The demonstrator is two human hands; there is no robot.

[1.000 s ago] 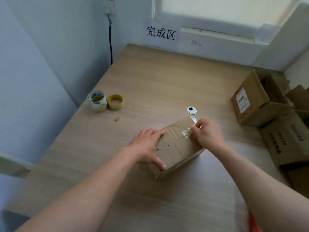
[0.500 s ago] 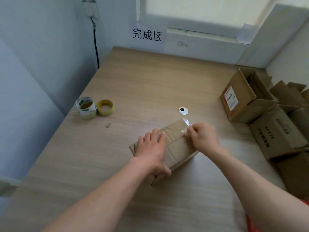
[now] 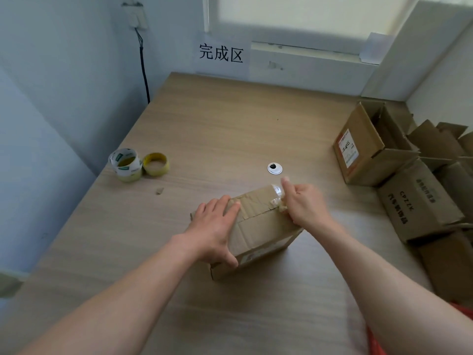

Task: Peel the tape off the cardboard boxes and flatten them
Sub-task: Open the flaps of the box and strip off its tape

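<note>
Pressing down with the left hand (image 3: pixel 215 226), fingers straight and flat on top of the box (image 3: pixel 261 226), thumb hooked over its near edge. Pinching crumpled clear tape (image 3: pixel 276 193) at the box's far right corner with the right hand (image 3: pixel 304 204), thumb sticking up. Got the box sitting skewed on the counter (image 3: pixel 230 124). Just past the box, a grommet (image 3: pixel 274 168). Well left of the box, two rolls (image 3: pixel 128 171), touching each other. Right of the box, an open box (image 3: pixel 363 152) plus a pile (image 3: pixel 419 201) of more. Way behind the box, a sign (image 3: pixel 221 53) on the wall.
</note>
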